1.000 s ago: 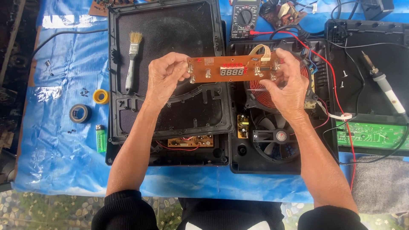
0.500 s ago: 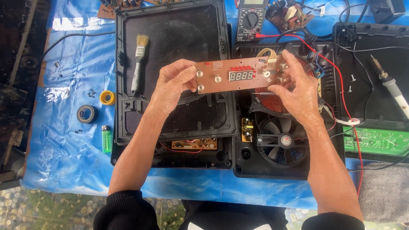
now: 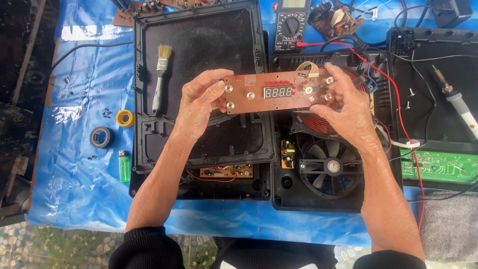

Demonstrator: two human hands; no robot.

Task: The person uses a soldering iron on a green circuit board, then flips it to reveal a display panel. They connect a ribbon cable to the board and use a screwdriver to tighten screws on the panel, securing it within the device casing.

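Note:
I hold a long brown circuit board (image 3: 271,92) level between both hands, above an opened black cooker. The board carries a red digit display, a row of small red lights and several round silver buttons. My left hand (image 3: 199,102) pinches its left end. At the other end my right hand (image 3: 346,104) grips it, fingers over the buttons there. A flat ribbon cable leaves the board's top edge. Below the board lie the cooker's copper coil (image 3: 318,124) and black fan (image 3: 331,167).
A paintbrush (image 3: 160,77) lies on the black cooker cover (image 3: 199,40). Yellow tape (image 3: 124,118), grey tape (image 3: 102,137) and a green lighter (image 3: 124,165) sit on the blue sheet. A multimeter (image 3: 290,22), a soldering iron (image 3: 458,104) and a green board (image 3: 438,167) lie right.
The board and both hands sit a little lower and more to the right in view, as the camera has shifted. My grip on both ends is the same.

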